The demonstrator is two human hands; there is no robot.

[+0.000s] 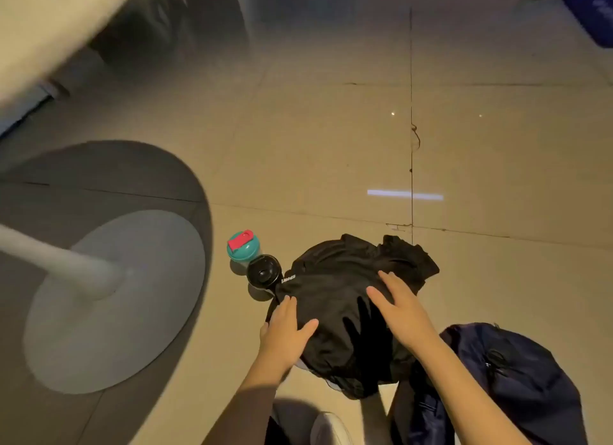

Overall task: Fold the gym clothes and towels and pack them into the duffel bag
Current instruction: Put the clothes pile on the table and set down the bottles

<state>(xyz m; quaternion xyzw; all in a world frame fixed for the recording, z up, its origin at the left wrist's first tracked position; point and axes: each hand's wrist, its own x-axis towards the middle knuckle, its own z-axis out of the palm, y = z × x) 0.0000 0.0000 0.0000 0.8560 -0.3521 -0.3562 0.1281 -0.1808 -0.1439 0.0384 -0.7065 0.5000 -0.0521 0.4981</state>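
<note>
1. A person's left hand (287,332) and right hand (399,307) lie flat with fingers straight and slightly spread, pressing on a rumpled black fabric gym garment (335,272). Neither hand grips it.
2. The garment lies bunched on the beige tiled floor (331,146), directly under the fingers.
3. A dark navy fabric duffel bag (517,378) sits just beside the right wrist. Its contents cannot be seen.
4. Just past the left fingertips stand a teal-lidded bottle with a red flip cap (240,245) and a black-lidded bottle (264,272).
5. The task looks early: this garment is being flattened and is not yet folded or packed. No towels show.
</note>
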